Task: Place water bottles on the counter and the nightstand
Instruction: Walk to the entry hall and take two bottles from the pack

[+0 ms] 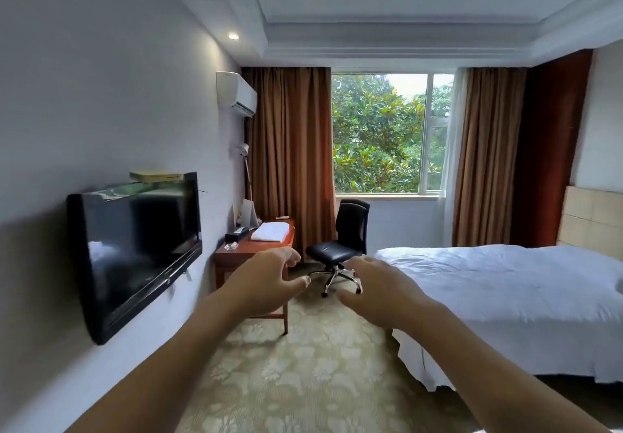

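Note:
Both my arms reach forward into a hotel room. My left hand (266, 281) is held out at chest height with the fingers curled apart and nothing in it. My right hand (381, 289) is beside it, palm down, fingers spread, also holding nothing. No water bottle shows anywhere in view. No nightstand is in sight. A wooden desk (232, 257) stands against the left wall beyond my left hand, partly hidden by it.
A folded white towel (270, 232), a black tissue box (237, 233) and a glass ashtray (231, 247) lie on the desk. A black office chair (340, 247) stands ahead. The white bed (505, 284) fills the right. A wall-mounted TV (135, 250) juts out at left. Patterned carpet (303, 372) runs between them.

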A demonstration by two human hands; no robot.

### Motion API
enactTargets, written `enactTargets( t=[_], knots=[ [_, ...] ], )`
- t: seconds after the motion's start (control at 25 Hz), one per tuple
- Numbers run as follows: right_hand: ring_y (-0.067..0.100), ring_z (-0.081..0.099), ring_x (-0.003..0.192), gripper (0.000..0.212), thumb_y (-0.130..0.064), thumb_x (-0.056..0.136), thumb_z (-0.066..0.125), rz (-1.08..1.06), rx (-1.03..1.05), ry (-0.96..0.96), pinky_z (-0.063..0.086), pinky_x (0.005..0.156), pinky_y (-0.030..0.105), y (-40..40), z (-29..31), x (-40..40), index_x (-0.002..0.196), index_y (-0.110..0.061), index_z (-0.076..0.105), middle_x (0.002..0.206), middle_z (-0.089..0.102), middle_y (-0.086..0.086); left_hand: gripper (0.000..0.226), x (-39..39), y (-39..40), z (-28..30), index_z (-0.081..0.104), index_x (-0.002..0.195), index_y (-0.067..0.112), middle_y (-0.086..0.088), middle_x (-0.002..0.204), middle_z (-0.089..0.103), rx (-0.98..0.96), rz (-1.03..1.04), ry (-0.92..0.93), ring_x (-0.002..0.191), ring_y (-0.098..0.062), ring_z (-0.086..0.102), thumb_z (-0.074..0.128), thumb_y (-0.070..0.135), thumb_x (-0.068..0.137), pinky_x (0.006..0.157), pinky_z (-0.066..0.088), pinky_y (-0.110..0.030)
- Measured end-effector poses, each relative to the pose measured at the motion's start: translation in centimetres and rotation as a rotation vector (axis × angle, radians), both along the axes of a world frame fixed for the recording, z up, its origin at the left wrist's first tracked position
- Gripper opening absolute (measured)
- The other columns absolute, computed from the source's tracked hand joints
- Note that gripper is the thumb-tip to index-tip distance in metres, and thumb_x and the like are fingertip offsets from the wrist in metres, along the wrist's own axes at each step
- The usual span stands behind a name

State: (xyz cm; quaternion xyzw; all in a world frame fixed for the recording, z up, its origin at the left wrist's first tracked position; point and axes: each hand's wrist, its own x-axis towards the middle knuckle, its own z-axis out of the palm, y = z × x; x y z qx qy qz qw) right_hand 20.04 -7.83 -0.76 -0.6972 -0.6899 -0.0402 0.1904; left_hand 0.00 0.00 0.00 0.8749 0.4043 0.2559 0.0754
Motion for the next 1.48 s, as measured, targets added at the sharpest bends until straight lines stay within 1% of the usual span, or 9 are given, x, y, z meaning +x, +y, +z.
enactTargets(
  t=[0.2,0.36,0.48,0.72,0.88,1.0,1.2,1.4,1.48],
  knots=[
    [0.023,0.057,0.108,0.049,-0.048,0.089,0.055,-0.035,0.027,-0.003,0.049,0.087,0.035,18.0,0.6,3.9,0.129,-0.021,0.051,0.122,0.059,0.003,0.052,4.1,19.3,0.1,0.054,0.134,0.024,0.009,0.130,0.063,0.011,-0.001,-0.039,0.114,-0.009,0.058,0.062,0.047,0.089,0.090,0.044,-0.024],
    [0.025,0.058,0.103,0.048,-0.045,0.088,0.056,-0.089,0.109,0.064,0.050,0.086,0.039,31.1,4.0,7.8,0.126,-0.016,0.052,0.117,0.060,0.006,0.053,8.4,32.4,2.6,0.054,0.134,0.019,0.007,0.128,0.064,0.024,-0.007,-0.112,0.115,-0.010,0.058,0.061,0.046,0.089,0.099,0.048,-0.030],
    [0.024,0.057,0.104,0.053,-0.044,0.088,0.058,-0.102,0.148,0.139,0.048,0.083,0.037,39.0,5.2,11.0,0.132,-0.016,0.051,0.119,0.060,0.006,0.055,11.8,39.8,3.0,0.054,0.135,0.018,0.006,0.129,0.063,0.034,-0.023,-0.129,0.116,-0.011,0.057,0.061,0.046,0.088,0.100,0.049,-0.034],
    [0.022,0.056,0.108,0.062,-0.047,0.087,0.058,-0.087,0.144,0.215,0.046,0.085,0.035,54.7,2.7,19.3,0.139,-0.017,0.045,0.125,0.058,0.005,0.050,19.7,54.5,1.1,0.055,0.132,0.017,0.005,0.127,0.063,0.062,-0.007,-0.085,0.114,-0.013,0.058,0.061,0.044,0.089,0.099,0.048,-0.033],
    [0.024,0.057,0.109,0.058,-0.048,0.088,0.058,-0.059,0.141,0.166,0.050,0.089,0.040,65.8,1.2,26.5,0.136,-0.017,0.047,0.124,0.059,0.006,0.051,26.7,65.3,0.0,0.055,0.132,0.018,0.004,0.128,0.063,0.110,0.030,-0.030,0.118,-0.014,0.057,0.061,0.044,0.089,0.101,0.048,-0.037],
    [0.024,0.058,0.101,0.053,-0.049,0.088,0.057,-0.034,0.117,0.097,0.051,0.085,0.041,74.0,2.1,31.5,0.130,-0.016,0.050,0.116,0.059,0.006,0.052,31.3,73.1,0.6,0.055,0.132,0.019,0.005,0.129,0.064,0.109,0.065,-0.020,0.118,-0.013,0.058,0.060,0.046,0.088,0.100,0.049,-0.037],
    [0.021,0.058,0.095,0.054,-0.050,0.089,0.056,0.007,0.145,0.097,0.052,0.080,0.038,83.8,3.9,36.4,0.132,-0.018,0.049,0.110,0.059,0.001,0.054,35.8,82.5,2.3,0.055,0.133,0.019,0.005,0.131,0.062,0.099,0.115,-0.053,0.120,-0.012,0.057,0.060,0.048,0.087,0.101,0.048,-0.038],
    [0.021,0.057,0.097,0.055,-0.048,0.091,0.055,0.007,0.135,0.102,0.051,0.079,0.035,89.2,3.2,38.4,0.135,-0.018,0.047,0.115,0.058,0.002,0.054,38.2,88.8,2.0,0.055,0.132,0.020,0.005,0.130,0.063,0.084,0.100,-0.055,0.119,-0.012,0.057,0.059,0.049,0.086,0.101,0.049,-0.039],
    [0.022,0.056,0.097,0.053,-0.048,0.090,0.055,-0.014,0.144,0.102,0.050,0.079,0.036,90.9,3.0,38.3,0.133,-0.017,0.048,0.111,0.056,0.003,0.054,38.0,90.5,1.7,0.055,0.132,0.021,0.006,0.131,0.063,0.081,0.100,-0.055,0.119,-0.012,0.057,0.060,0.048,0.086,0.101,0.049,-0.038]
  ],
)
